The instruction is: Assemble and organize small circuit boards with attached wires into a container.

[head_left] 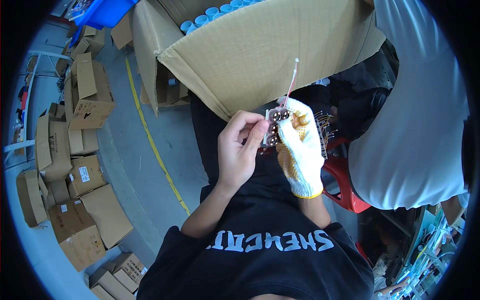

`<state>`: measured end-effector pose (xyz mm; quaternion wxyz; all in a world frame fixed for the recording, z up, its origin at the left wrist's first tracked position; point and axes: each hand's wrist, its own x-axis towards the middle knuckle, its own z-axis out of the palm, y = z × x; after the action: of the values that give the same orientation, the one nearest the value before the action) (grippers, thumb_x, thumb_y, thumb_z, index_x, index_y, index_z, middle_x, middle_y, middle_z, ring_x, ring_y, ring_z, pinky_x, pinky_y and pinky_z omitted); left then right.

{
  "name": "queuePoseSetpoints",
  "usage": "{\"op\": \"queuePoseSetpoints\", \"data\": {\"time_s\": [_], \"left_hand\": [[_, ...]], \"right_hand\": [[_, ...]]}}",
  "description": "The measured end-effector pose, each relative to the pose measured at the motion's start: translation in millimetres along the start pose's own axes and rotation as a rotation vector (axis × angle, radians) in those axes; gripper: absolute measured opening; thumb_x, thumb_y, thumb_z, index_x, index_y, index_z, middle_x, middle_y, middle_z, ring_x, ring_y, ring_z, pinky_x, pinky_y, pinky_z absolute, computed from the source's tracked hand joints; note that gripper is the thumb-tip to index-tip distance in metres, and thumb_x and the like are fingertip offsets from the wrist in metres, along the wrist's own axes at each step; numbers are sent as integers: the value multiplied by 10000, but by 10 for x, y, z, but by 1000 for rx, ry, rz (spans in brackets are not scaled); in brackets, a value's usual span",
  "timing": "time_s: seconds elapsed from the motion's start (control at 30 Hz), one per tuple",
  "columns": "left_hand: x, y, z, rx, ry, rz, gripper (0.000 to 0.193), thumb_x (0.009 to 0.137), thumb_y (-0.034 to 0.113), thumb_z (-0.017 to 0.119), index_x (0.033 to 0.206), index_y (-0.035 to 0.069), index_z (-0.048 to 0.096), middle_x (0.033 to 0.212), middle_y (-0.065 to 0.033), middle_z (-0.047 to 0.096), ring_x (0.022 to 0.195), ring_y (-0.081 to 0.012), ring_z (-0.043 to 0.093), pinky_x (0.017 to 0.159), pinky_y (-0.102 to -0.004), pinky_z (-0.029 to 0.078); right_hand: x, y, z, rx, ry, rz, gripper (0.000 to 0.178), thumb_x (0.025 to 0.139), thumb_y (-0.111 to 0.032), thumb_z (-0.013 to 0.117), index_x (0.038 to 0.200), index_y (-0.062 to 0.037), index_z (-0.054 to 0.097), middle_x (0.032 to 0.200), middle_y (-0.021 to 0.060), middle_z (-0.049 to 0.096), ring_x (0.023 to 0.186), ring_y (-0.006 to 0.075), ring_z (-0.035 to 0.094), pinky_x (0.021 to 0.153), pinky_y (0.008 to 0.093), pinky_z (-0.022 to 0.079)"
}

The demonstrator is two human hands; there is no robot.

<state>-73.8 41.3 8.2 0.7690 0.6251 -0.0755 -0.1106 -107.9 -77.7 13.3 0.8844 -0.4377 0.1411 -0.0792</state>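
1. Fingers (256,131) of the bare left hand (237,145) are pinching the small module (273,129) at its nine o'clock edge, and I'm watching closely.
2. Over at three o'clock, the gloved right hand (300,150) is grasping it too, thumb lying along the face beside the round metal parts (285,114); how its hidden fingers are gripping, I can't tell.
3. So the module is sitting between both hands, with the big carton (250,65) standing beyond at twelve o'clock.
4. A thin lead (291,85) is poking up at one o'clock, white plug (296,60) at its tip; I'd be steering clear, since tugging could be straining the joint.
5. More wires (327,127) are fanning out past the glove at three o'clock; snagging looks like a risk.
6. Good handling, I'm reckoning, means the glove is steadying while bare fingertips are pressing the rim, sparing the metal.
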Motion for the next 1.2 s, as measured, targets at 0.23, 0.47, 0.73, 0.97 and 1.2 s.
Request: {"op": "queuePoseSetpoints", "data": {"time_s": [0.23,0.47,0.73,0.97,1.2], "left_hand": [[89,14,66,105,35,103,139,914,109,623,907,-26,591,819,-28,602,696,-64,535,659,-210,441],[162,41,86,15,55,97,134,915,78,607,846,-36,596,768,-24,599,698,-64,533,653,-205,434],[244,-51,64,-96,-11,3,90,912,67,606,886,-20,599,810,-20,605,722,-57,534,663,-197,426],[328,50,-4,4,-132,-34,150,896,72,630,1002,-17,573,933,-25,614,824,-50,553,724,-196,428],[360,85,-98,46,-364,-248,193,892,163,665,944,-19,627,784,2,624,719,-48,560,633,-195,430]], "right_hand": [[-24,-13,-56,-144,-25,-44,278,891,-42,582,1163,-9,530,1020,48,598,848,83,549,738,207,438],[18,41,5,-148,3,-99,239,837,-7,636,1069,-2,581,908,37,627,779,67,555,684,201,443],[75,109,-91,-250,74,-149,246,835,-16,638,1073,9,583,900,46,635,768,84,582,690,210,468],[111,-118,-91,-573,2,-279,612,719,-162,825,1210,-15,490,977,93,632,895,174,631,789,295,508],[120,-259,-155,-904,-143,-355,779,636,-218,875,1259,-19,452,1054,115,612,950,227,629,844,326,500]]}}
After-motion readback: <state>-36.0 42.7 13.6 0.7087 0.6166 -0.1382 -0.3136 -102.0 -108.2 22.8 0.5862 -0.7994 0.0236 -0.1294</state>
